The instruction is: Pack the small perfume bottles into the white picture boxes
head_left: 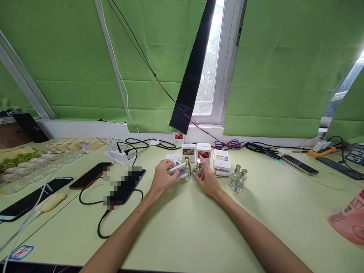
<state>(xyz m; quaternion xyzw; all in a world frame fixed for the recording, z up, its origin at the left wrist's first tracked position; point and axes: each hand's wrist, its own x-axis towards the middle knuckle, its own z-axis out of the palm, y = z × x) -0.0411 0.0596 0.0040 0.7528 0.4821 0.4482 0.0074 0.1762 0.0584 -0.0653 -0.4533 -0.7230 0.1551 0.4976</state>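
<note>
My left hand (163,176) grips a small white carton (176,169) lying on its side on the pale green table (187,227). Just right of it, my right hand (207,179) holds a small clear perfume bottle (198,168). Between the two hands stands another little bottle with a gold cap (187,166). Behind them, upright white perfume boxes (189,152) with flower pictures stand in a row, and a flat stack of white boxes (222,162) lies to the right. Two more clear bottles (238,177) stand right of my right hand.
Dark phones (90,175) with cables lie at the left, near a white power strip (118,156). More phones (299,164) and tangled cables lie at the right by the window sill. A pink packet (349,220) sits at the far right edge. Green blinds hang behind.
</note>
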